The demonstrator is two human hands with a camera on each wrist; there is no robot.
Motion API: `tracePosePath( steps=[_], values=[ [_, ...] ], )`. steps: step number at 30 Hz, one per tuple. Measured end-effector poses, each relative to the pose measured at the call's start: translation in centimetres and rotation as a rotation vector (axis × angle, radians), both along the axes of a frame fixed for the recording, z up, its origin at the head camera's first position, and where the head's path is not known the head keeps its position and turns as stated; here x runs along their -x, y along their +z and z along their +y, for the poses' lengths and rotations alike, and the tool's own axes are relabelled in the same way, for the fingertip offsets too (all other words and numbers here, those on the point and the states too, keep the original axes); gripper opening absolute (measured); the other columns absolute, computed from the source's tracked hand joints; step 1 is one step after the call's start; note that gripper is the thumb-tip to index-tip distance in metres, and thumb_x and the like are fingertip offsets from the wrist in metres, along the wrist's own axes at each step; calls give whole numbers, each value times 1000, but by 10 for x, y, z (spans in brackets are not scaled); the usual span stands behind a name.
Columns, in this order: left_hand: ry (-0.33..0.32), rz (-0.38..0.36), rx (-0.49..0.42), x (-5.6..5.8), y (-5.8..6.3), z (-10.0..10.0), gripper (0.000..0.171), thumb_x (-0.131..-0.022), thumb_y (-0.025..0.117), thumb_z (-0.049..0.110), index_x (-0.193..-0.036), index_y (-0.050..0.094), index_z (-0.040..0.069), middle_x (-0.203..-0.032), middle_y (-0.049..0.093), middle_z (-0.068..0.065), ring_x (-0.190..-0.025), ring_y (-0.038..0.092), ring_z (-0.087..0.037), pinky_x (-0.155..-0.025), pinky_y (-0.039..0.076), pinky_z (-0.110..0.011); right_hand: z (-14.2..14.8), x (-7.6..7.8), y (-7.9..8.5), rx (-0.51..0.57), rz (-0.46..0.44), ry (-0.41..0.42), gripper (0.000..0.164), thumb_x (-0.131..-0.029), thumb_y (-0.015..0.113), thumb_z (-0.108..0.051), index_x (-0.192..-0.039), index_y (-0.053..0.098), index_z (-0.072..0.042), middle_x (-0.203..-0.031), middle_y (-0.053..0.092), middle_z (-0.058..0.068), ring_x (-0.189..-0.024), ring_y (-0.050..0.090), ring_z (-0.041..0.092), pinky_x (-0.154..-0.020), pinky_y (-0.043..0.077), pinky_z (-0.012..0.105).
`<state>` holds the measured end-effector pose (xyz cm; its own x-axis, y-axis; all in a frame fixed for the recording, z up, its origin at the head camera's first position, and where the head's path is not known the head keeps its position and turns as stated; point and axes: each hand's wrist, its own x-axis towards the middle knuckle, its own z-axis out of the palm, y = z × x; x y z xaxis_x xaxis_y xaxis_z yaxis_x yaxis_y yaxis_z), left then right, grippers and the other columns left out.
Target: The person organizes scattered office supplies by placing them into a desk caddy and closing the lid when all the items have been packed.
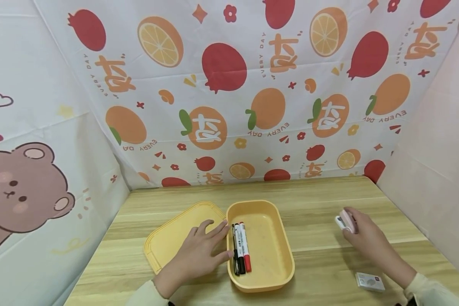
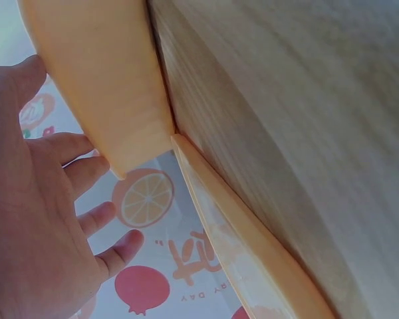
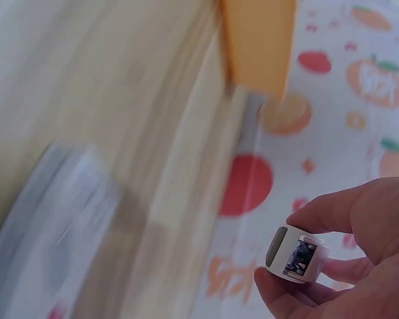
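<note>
- The right hand [image 1: 363, 229] grips a stapler [image 1: 349, 220] between its thumb and curled fingers.
- This stapler is small and rounded, pale pink on the side nearest the palm and white on the other; in the right wrist view its end shows a dark slot with something shiny inside, and a grey patch beside it.
- The left hand [image 1: 200, 250] is spread, its fingers loosely bent, fingertips and thumb at the near long rim of a yellow box [image 1: 287, 246].
- The box stands between the two hands, a deep tray with rounded corners.
- Inside it, just past the left thumb, lie a slim black pen [image 1: 236, 263], a white marker with a black cap [image 1: 242, 265] and a white marker with a red cap [image 1: 247, 263], side by side.
- A yellow lid [image 1: 176, 236] lies flat on the table [image 1: 317, 195], partly beneath the left hand.
- A small whitish carton [image 1: 369, 281] with a red mark lies beside the right forearm, closer to the person than the right hand.
</note>
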<state>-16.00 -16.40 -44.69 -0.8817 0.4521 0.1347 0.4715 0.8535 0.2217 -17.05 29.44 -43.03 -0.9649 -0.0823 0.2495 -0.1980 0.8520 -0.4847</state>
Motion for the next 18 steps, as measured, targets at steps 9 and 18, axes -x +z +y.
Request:
tracePosePath(
  steps=[9,18],
  values=[
    [3,7,-2,2,-1,0,74,-95,52,66,-154,44,23,-161,38,10,-145,33,-33,-104,36,-51,-74,0,19,48,5,121,60,-84,74,-5,-139,52,4,-117,63,25,-93,62,28,-73,53,41],
    [18,-3,-6,0,-1,0,73,-95,51,67,-155,43,25,-161,38,11,-146,33,-31,-103,36,-51,-124,7,25,52,-64,201,57,-85,74,-6,-139,54,-3,-120,62,15,-96,60,21,-76,54,36]
  ],
)
